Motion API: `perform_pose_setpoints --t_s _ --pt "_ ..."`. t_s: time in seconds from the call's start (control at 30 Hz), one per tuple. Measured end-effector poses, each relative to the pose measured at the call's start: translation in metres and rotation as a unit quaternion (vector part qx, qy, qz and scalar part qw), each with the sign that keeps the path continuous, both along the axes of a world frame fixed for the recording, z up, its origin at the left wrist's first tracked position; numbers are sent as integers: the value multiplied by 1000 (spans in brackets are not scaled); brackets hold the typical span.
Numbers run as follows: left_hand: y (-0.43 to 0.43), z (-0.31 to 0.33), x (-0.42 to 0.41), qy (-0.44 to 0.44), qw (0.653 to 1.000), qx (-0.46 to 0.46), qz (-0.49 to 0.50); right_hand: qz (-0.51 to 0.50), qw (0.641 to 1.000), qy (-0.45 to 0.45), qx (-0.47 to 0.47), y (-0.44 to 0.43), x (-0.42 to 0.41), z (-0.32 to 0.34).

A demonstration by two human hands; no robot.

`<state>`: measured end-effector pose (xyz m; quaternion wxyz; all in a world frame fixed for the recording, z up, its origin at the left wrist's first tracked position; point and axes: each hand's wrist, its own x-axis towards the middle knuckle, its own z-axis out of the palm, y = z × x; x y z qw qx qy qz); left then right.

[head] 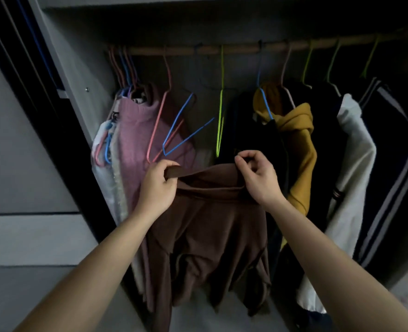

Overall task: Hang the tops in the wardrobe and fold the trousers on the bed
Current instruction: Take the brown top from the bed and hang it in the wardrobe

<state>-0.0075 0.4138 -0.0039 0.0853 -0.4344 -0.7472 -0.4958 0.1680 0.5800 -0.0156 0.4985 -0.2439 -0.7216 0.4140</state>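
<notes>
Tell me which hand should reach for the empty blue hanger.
Left, probably. The left hand grips the brown top by its collar just below the blue hanger's lower corner; the right hand pinches the collar farther off, past the green hanger.

You are facing an open wardrobe [78, 97] in a home. A wooden rail [246, 47] runs across its upper part, hung with thin wire hangers [181, 130] in pink, blue and green. Everyday clothes hang from it. Below the rail's left end is a pink knitted top [136, 125]. Below its right half are a mustard hoodie [299, 130], a white garment [356, 140] and a dark striped jacket [390, 130].
</notes>
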Motion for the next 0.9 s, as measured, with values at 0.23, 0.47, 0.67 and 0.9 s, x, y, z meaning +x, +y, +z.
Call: perform_pose_setpoints --t_s 0.23,0.47,0.67,0.9 --pt "-19 18 -24 55 998 -15 21 -75 994 -53 -58 -30 -32 11" --pt "-21 22 -42 52 999 8 -1 -225 961 -159 37 -40 -58 30" --pt "-5 17 -24 -7 995 80 -60 -188 963 -186 56 -24 -72 53" --pt "14 10 -9 -92 991 41 -88 -165 977 -127 -54 -4 -41 67"
